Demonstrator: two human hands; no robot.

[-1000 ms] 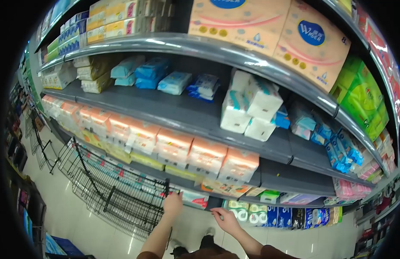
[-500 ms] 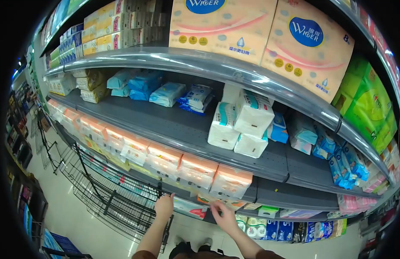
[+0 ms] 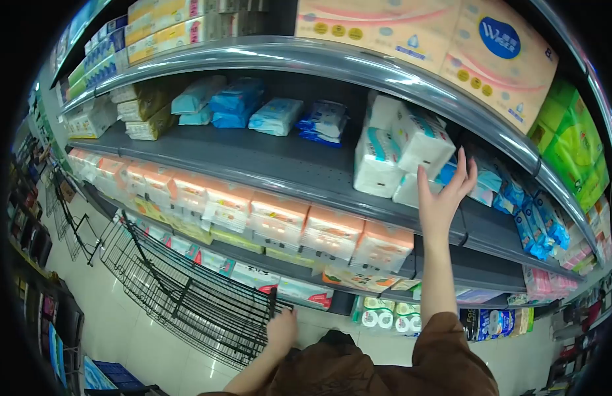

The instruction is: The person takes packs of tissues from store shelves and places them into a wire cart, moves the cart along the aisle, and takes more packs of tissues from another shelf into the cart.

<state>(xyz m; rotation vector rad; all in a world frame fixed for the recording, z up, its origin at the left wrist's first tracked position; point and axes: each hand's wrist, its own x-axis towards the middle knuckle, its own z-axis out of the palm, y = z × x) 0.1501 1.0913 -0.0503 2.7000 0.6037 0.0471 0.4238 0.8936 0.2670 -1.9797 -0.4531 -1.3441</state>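
Note:
My right hand (image 3: 446, 193) is raised to the middle shelf, fingers spread around the lower right of a stack of white tissue packs with teal labels. The upper tissue pack (image 3: 425, 144) lies just behind my fingers; I cannot tell whether they touch it. Another tissue pack (image 3: 377, 165) stands to its left, and a lower one is partly hidden by my hand. My left hand (image 3: 283, 329) is low, its fingers curled, against the black end of the wire shopping cart (image 3: 180, 297). Whether it grips the cart is hidden.
Blue wipe packs (image 3: 237, 102) lie farther left on the middle shelf (image 3: 279, 165). Orange tissue packs (image 3: 332, 231) line the shelf below. Large peach tissue cartons (image 3: 491, 72) sit above, behind a curved clear shelf edge (image 3: 319, 59). Toilet rolls (image 3: 377, 313) stand at the bottom.
My right hand has risen from below the orange packs to the white tissue stack and its fingers have spread. My left hand has dropped lower and right in view, which has also shifted.

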